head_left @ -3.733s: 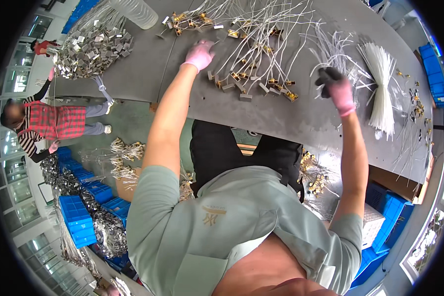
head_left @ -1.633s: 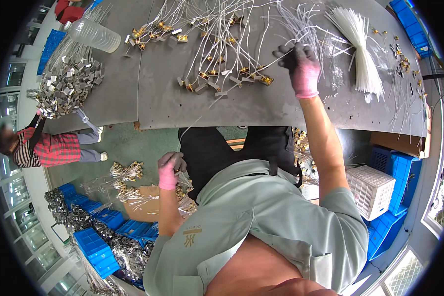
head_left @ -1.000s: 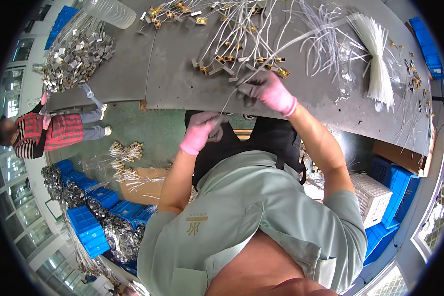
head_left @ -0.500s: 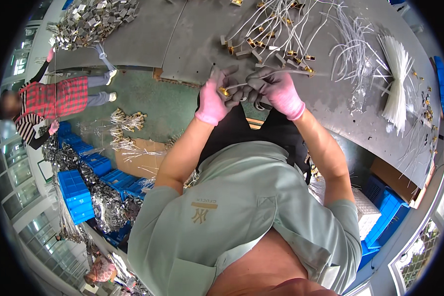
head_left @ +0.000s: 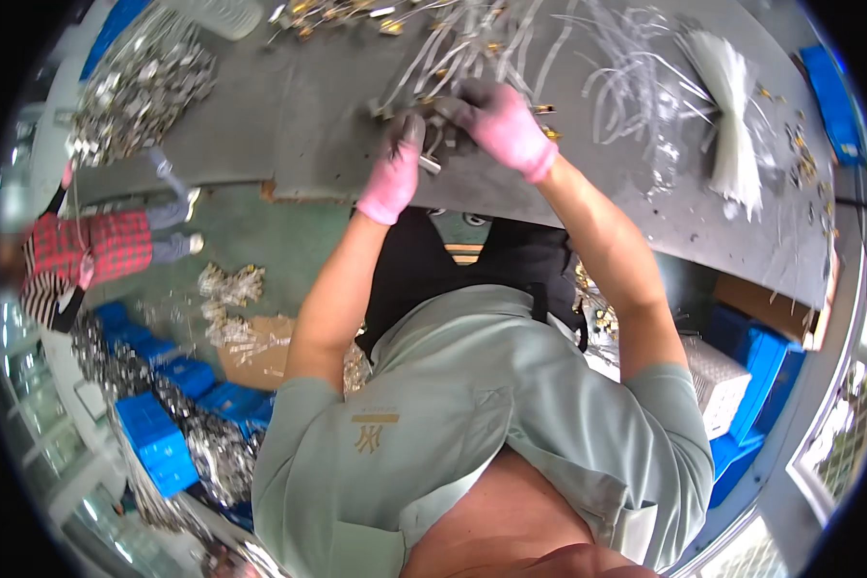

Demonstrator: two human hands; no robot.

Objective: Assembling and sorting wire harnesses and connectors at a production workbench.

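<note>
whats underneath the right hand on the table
Around the right hand, white wires and brass-coloured pieces show on the grey table. Whatever lies directly beneath it is covered and cannot be seen.

On the table (head_left: 308, 116), wires (head_left: 477, 40) lie between the bottle (head_left: 223, 13) and the strand bundle (head_left: 734, 111).

Right hand (head_left: 507, 127) blurred, grip apparently hidden, clear bottle (head_left: 223, 13) cut off
</note>
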